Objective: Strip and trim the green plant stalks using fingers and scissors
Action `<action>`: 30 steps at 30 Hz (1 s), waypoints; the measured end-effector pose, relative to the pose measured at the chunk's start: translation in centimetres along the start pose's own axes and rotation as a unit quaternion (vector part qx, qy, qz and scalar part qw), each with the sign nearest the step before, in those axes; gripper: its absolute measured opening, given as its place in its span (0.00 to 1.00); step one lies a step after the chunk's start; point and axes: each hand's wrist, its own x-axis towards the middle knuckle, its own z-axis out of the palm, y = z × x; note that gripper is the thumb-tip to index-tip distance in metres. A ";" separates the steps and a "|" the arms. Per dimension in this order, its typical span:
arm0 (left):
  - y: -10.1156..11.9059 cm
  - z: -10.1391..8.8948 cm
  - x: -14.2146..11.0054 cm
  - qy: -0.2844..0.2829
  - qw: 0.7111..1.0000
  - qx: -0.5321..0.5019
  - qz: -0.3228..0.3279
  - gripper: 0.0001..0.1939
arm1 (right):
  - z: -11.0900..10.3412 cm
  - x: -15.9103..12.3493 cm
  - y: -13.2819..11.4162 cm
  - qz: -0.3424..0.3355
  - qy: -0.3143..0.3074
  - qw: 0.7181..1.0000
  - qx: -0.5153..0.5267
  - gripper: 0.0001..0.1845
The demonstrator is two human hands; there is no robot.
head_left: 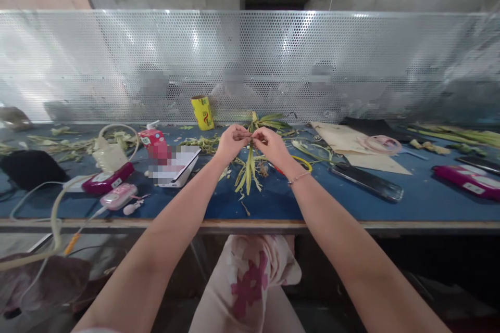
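Note:
At the middle of the blue table (273,207), my left hand (233,142) and my right hand (270,146) meet with their fingertips almost touching. Both are closed in a pinch around the middle of a leafy plant stalk (249,174). Pale green strips of it hang below my fingers towards the table's front edge. Above them its cut end and some darker long leaves (275,122) point away from me. Whether a thin tie lies between my fingertips is too small to tell. Plant scraps (203,143) lie beside my left hand, and a yellow ring (302,162) is near my right wrist.
A yellow can-like tube (202,113), a red-pink carton (154,144) and a propped phone (179,164) stand left. Cables and purple devices (107,179) lie farther left. On the right are a dark phone (369,182) and cardboard (339,140). A perforated metal screen (250,52) rises behind.

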 end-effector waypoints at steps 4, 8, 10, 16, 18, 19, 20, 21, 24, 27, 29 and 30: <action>0.0 0.0 0.0 0.007 1.000 -0.018 -0.019 0.13 | 0.0 -0.1 -0.1 0.003 0.010 1.000 -0.015 0.03; 0.0 0.1 -0.2 0.014 0.999 -0.029 -0.035 0.13 | 0.0 -0.1 0.4 -0.014 0.022 0.999 -0.043 0.04; 0.0 0.1 -0.2 0.015 0.999 -0.032 -0.038 0.13 | 0.0 -0.1 0.6 -0.024 0.026 0.998 -0.055 0.04; 0.4 0.2 -0.4 0.011 0.999 -0.021 -0.039 0.12 | 0.0 -0.1 0.6 -0.042 0.027 0.996 -0.073 0.03; 0.6 0.2 -0.4 0.013 0.999 -0.003 -0.030 0.12 | 0.0 -0.2 0.4 -0.037 0.027 0.996 -0.074 0.03; 0.6 0.2 -0.4 0.014 1.000 0.007 -0.027 0.12 | 0.1 -0.2 0.2 -0.034 0.029 0.996 -0.076 0.03; 0.7 0.1 -0.4 0.014 0.999 0.017 -0.023 0.11 | 0.1 -0.2 0.1 -0.031 0.032 0.996 -0.077 0.03; 0.7 0.1 -0.4 0.013 0.999 0.026 -0.020 0.11 | 0.1 -0.2 0.0 -0.027 0.036 0.996 -0.078 0.03; 0.6 0.1 -0.3 0.012 0.999 0.040 -0.010 0.10 | 0.2 -0.2 -0.1 -0.019 0.043 0.996 -0.077 0.03; 0.3 0.1 -0.2 0.016 0.999 0.037 -0.010 0.09 | 0.2 -0.2 0.0 -0.029 0.036 0.996 -0.074 0.02; 0.2 0.1 -0.2 0.018 0.999 0.020 -0.022 0.09 | 0.2 -0.2 0.1 -0.041 0.031 0.996 -0.078 0.03; 0.1 0.1 -0.2 0.020 0.999 0.008 -0.032 0.09 | 0.2 -0.3 0.2 -0.048 0.030 0.995 -0.083 0.03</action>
